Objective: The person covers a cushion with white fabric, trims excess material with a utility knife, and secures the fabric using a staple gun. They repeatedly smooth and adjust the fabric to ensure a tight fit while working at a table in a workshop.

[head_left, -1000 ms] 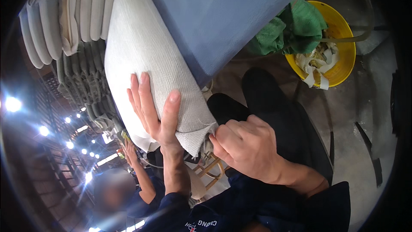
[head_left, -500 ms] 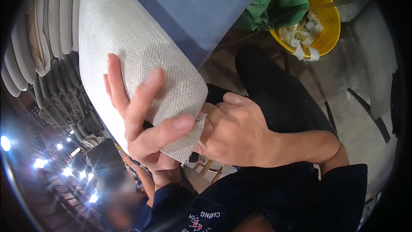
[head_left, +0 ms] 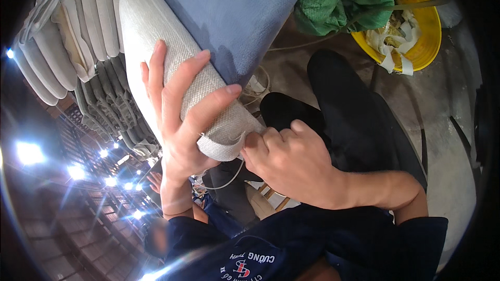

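A long cushion (head_left: 179, 67) covered in pale woven upholstery fabric leans on a blue padded surface, its narrow end toward me. My left hand (head_left: 182, 99) clasps this end, fingers spread over the fabric and the thumb hidden. At the tip, the fabric edge (head_left: 224, 148) is turned over and shows a whitish strip with loose threads. My right hand (head_left: 291, 164) is closed, thumb and fingers pinching the fabric at the right corner of the tip. Its fingertips are partly hidden.
The blue padded surface (head_left: 234, 10) lies ahead. A yellow basin (head_left: 429, 47) with white scraps and a green cloth (head_left: 344, 0) stand at the far right. Stacked grey cushions (head_left: 99, 15) rise at the left. Another person's hand (head_left: 155, 181) shows at the lower left.
The loose fabric flap that hung toward me is now folded back at the tip. My left hand has shifted its hold on the cushion, and my right hand stays at the corner.
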{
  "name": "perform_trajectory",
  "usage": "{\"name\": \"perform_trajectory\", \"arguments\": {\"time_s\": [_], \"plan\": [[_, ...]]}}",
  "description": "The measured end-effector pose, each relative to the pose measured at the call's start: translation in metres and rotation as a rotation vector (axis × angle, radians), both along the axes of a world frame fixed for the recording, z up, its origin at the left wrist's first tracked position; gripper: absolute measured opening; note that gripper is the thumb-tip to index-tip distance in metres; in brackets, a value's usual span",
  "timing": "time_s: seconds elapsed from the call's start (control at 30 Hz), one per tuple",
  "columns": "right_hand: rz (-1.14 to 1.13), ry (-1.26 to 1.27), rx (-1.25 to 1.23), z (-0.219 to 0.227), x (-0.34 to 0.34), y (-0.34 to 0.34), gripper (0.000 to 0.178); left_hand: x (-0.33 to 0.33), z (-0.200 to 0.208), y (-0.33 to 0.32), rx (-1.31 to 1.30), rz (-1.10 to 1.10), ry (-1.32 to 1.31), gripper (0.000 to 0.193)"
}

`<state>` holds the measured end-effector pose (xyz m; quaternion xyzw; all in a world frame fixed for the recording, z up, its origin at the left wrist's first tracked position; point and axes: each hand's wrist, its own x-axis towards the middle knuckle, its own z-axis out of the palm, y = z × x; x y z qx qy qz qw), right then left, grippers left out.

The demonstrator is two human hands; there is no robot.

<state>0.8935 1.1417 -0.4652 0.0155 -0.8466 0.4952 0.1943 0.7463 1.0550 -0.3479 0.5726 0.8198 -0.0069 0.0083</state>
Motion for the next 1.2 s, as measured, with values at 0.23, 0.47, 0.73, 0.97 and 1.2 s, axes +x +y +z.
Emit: {"name": "perform_trajectory", "arguments": {"time_s": [0.23,0.47,0.73,0.97,1.2], "plan": [[0.047,-0.040,-0.025,-0.001,0.025,0.019,0.028,0.005,-0.003,-0.001,0.015,-0.044,0.006,0.033],[0.066,0.094,0.062,0.005,-0.006,-0.014,0.011,-0.008,0.001,-0.010,0.065,-0.091,-0.183,0.043],[-0.034,0.006,0.060,0.016,-0.012,-0.036,0.010,0.006,0.004,0.006,0.343,0.201,-0.472,0.045],[-0.088,0.065,0.095,0.008,-0.013,-0.057,0.012,0.031,0.007,0.007,0.148,0.275,0.020,0.041],[-0.153,0.164,-0.016,0.004,-0.008,-0.074,0.011,0.044,0.005,-0.039,0.078,0.273,0.026,0.060]]}}
